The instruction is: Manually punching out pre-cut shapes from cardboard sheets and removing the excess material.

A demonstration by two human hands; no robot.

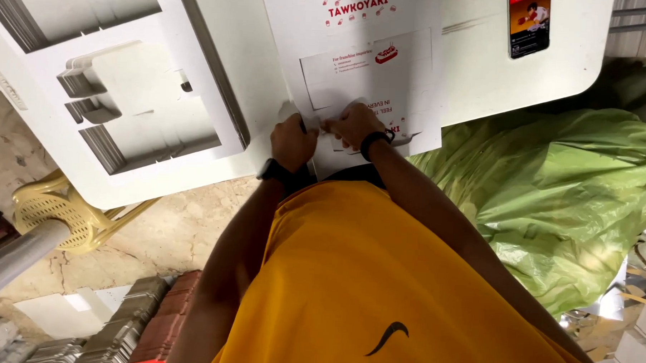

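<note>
Two broad surfaces first: white counter across the top of the view, and a big heap of green plastic sheeting at four o'clock, slack against the counter's near edge. Next in size, stacks of flat die-cut white cardboard at ten o'clock, and one flat printed carton blank at twelve o'clock, near end hanging over the counter edge. Both hands close together at that near end: left hand curled and pinching a small flap, right hand pressing and pinching just beside it, fingertips nearly touching; dark bands on both wrists. Smaller still, a phone at one o'clock, screen lit, lying apart from the blank. Likely troubles, judged from this layout: crooked crease or a torn tab, from pulling the thin flap against a score line with no support under the overhang; whole blank sliding off toward the body, from too little of it held down on the counter; phone nudged toward the far edge if the blank gets shoved forward; neighbouring stacks toppling if an elbow swings toward ten o'clock.
</note>
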